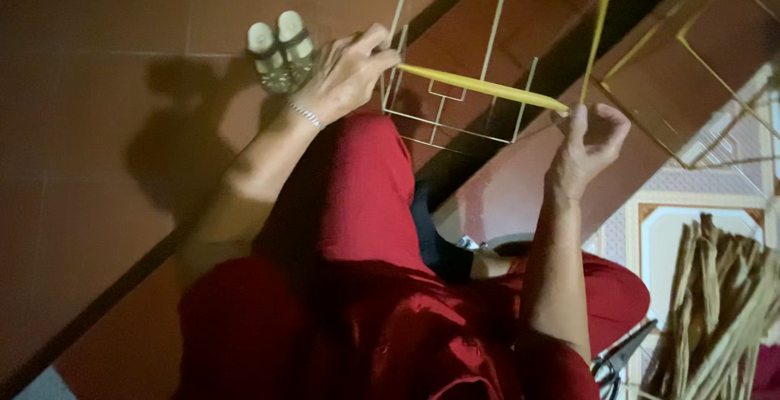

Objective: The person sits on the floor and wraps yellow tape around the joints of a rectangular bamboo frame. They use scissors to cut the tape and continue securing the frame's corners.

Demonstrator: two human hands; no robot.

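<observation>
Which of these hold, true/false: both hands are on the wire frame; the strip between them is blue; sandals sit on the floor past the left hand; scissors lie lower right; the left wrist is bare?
1. Both hands grip the white wire frame. True: the left hand holds its left side and the right hand its lower right corner.
2. The strip stretched between the hands is blue. False: it is yellow.
3. A pair of sandals sits on the floor just beyond the left hand. True.
4. Scissors lie at lower right beside the bundle of dried strips. True.
5. The left wrist is bare. False: it wears a thin bracelet.
</observation>
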